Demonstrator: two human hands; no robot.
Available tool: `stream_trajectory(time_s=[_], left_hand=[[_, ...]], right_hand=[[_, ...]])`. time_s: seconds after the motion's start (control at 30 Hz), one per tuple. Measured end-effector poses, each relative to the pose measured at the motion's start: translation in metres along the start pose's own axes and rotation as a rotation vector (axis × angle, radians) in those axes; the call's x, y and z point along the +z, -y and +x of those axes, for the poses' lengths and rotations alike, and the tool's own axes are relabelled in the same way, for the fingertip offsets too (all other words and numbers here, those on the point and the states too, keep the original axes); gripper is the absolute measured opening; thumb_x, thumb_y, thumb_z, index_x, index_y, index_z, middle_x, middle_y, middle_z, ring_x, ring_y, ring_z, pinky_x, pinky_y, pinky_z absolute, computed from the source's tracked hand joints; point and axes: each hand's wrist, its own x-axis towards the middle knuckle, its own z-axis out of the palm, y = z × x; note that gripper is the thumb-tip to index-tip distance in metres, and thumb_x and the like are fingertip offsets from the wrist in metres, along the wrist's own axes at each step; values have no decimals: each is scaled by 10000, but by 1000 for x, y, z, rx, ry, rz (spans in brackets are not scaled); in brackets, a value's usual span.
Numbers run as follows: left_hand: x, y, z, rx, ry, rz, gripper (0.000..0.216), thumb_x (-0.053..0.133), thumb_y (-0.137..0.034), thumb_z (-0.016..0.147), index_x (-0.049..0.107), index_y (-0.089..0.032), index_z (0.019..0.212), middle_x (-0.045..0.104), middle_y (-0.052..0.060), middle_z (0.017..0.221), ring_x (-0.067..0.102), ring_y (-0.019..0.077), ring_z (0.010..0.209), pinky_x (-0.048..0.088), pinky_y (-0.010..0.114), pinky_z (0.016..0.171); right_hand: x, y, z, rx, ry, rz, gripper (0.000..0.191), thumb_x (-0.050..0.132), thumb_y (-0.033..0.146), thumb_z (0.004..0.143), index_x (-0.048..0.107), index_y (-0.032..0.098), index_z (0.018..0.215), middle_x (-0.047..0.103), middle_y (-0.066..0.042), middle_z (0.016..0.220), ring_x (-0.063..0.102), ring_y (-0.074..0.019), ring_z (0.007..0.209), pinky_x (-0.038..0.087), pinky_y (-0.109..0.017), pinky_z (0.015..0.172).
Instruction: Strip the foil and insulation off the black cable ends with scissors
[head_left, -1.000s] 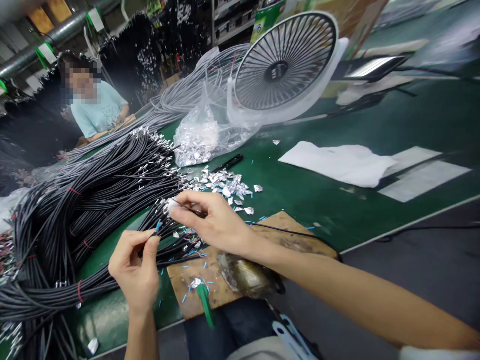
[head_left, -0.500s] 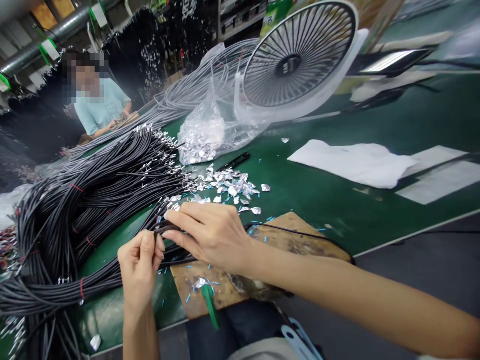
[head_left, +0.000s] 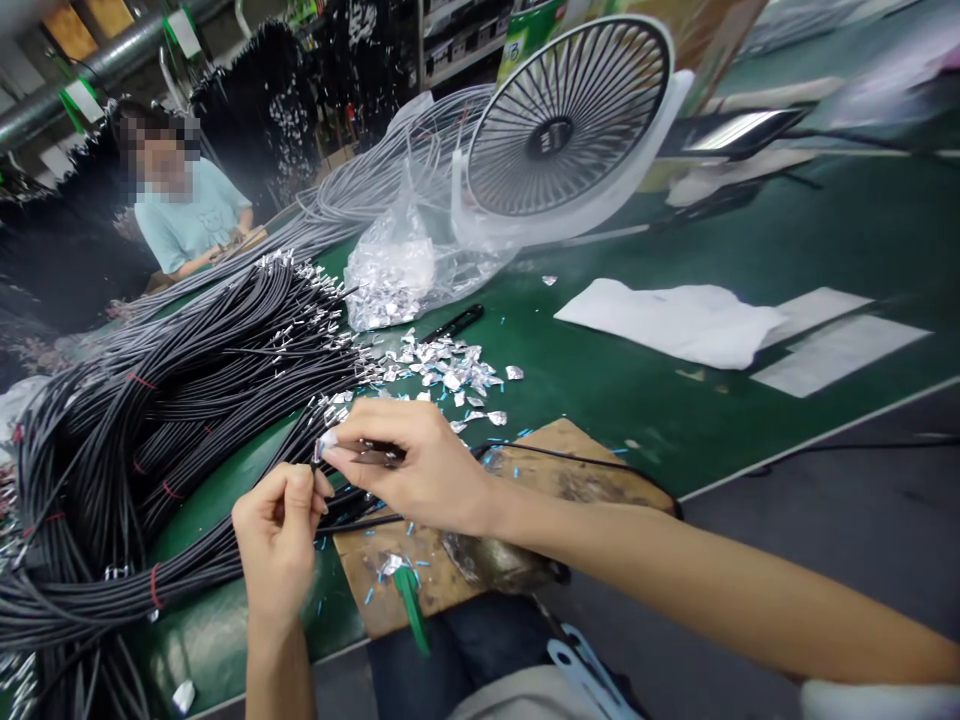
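Left hand [head_left: 279, 535] closed in a pinch on the tip of one black cable [head_left: 330, 468], thumb and forefinger clamped just behind its end. Right hand [head_left: 416, 462] also closed, fingertips gripping a small silver foil piece [head_left: 327, 443] right at that cable end, with a thin dark tool or wire tucked under the fingers (too small to tell which)

Key relation: cable end sits between the two hands, just far-right of the left hand and at the left fingertips of the right hand; hands almost touching. The cable's long axis runs left-right, its tail trailing right over the wooden board [head_left: 570, 470] at the near edge of the green worktop [head_left: 675, 400]. Right hand is the one on the end itself

Around: big black cable bundle [head_left: 165, 420] to the left, with foil-capped ends, loose foil scraps [head_left: 450, 375] just beyond the hands, clear bag of foil [head_left: 405, 270] further back, fan [head_left: 570, 120] behind it, white cloth [head_left: 675, 325] to the right. Another person [head_left: 187, 215] works at far left, well apart
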Motion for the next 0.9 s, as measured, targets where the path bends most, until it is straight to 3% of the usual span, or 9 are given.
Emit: stream_trajectory(time_s=[0.13, 0.33, 0.57, 0.9], left_hand=[[0, 1, -2, 55, -11, 78, 351, 535, -315, 879, 578, -148, 574, 501, -27, 496, 435, 59, 436, 309, 165, 399], [5, 4, -3, 278, -194, 203, 62, 638, -178, 800, 684, -191, 761, 614, -27, 663, 538, 80, 594, 414, 180, 537], [11, 5, -5, 388, -299, 305, 60, 660, -140, 787, 668, -198, 773, 586, -40, 673, 533, 79, 632, 412, 186, 558], [19, 5, -8, 506, -454, 456, 93, 679, -95, 760, 625, -170, 757, 582, -39, 672, 514, 71, 618, 406, 194, 574]], right_hand=[[0, -1, 0, 22, -12, 33, 102, 615, 95, 774, 686, 107, 701, 581, 6, 601, 473, -74, 536, 389, -204, 532], [-3, 2, 2, 101, 1, 58, 115, 630, 105, 740, 666, 118, 631, 557, 27, 551, 408, -52, 477, 358, -191, 491], [-1, 2, 0, 79, -23, 77, 142, 556, 72, 727, 670, 100, 647, 531, 28, 537, 397, -51, 478, 337, -187, 481], [0, 6, 0, 228, 38, 105, 188, 521, 112, 771, 616, 132, 610, 459, 48, 522, 369, -61, 498, 312, -205, 497]])
